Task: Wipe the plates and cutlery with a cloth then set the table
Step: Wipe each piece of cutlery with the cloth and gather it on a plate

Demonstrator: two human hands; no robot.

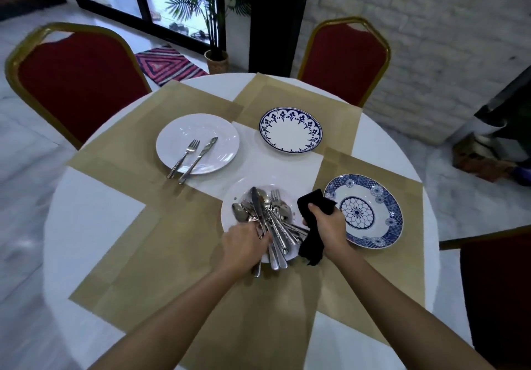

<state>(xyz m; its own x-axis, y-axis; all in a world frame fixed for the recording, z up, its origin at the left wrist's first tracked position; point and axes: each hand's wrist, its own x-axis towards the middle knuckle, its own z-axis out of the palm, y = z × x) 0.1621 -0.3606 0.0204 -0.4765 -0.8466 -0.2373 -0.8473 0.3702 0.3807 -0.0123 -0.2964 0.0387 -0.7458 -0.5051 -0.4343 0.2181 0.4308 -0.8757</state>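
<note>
A white plate in the middle of the round table holds a heap of cutlery: several forks, spoons and knives. My left hand rests on the handles of that heap, fingers curled around some of them. My right hand grips a black cloth just right of the plate. A plain white plate at the far left carries a fork and a knife. A blue-rimmed plate sits at the back. A blue patterned plate lies right of my right hand.
Beige placemats cover much of the white round table. Red chairs with gold frames stand at the far left, the back and the near right. A potted palm stands beyond the table.
</note>
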